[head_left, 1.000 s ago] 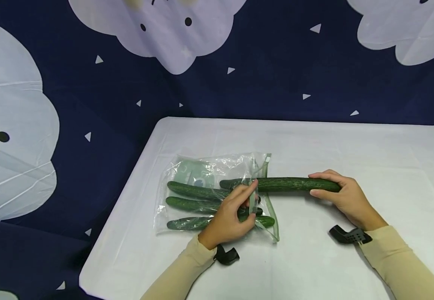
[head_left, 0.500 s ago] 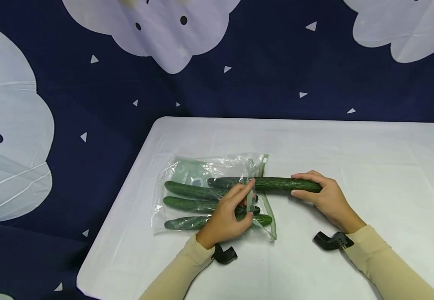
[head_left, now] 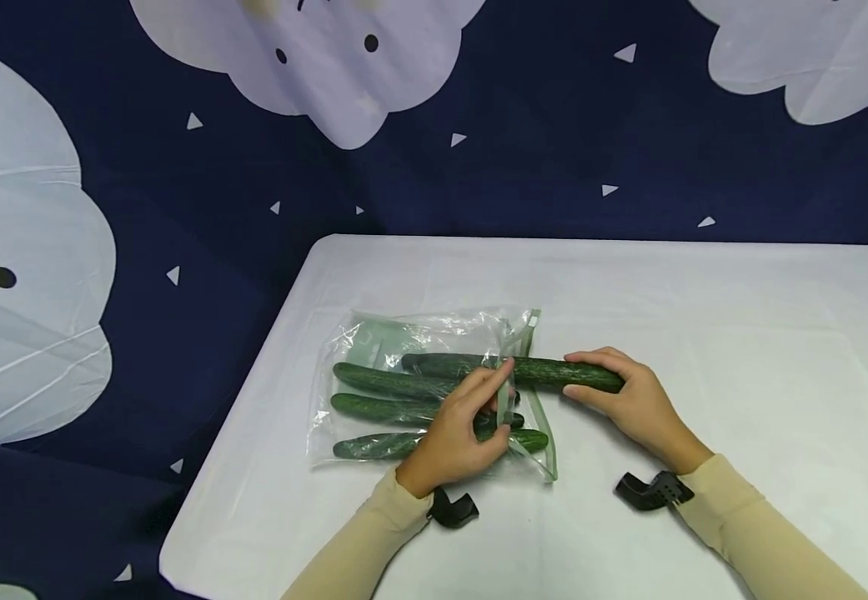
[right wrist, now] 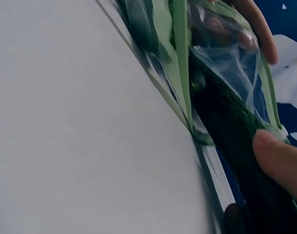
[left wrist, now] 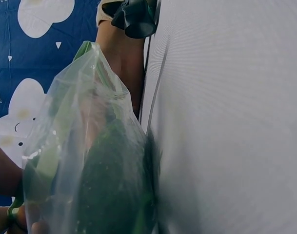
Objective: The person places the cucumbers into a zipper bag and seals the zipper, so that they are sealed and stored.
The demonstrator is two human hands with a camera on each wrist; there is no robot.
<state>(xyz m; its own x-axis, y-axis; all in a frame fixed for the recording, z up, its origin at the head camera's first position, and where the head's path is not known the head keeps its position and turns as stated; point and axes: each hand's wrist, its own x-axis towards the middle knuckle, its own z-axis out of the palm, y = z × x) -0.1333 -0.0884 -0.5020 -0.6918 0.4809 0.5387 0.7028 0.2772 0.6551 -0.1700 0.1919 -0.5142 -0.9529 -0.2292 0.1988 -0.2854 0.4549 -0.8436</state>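
Note:
A clear zip bag (head_left: 464,325) with green edging lies on its side in the head view, its mouth facing right. Three cucumbers lie inside it, the lowest (head_left: 377,447) nearest the front. My left hand (head_left: 458,433) pinches the upper layer of the bag's mouth between thumb and fingers. A further cucumber (head_left: 546,372) passes through the mouth, its left part inside the bag. My right hand (head_left: 632,404) grips that cucumber by its right end. In the right wrist view, the thumb (right wrist: 280,158) presses on the dark cucumber (right wrist: 236,117) beside the green zip strip (right wrist: 181,58).
A white-covered table (head_left: 741,333) carries everything. Behind and to the left hangs a dark blue cloth (head_left: 546,125) with cloud shapes. Each wrist wears a black camera mount, such as the right one (head_left: 651,490).
My right hand has moved left, sliding the cucumber deeper into the bag. The left hand keeps its pinch on the bag's mouth and has hardly moved.

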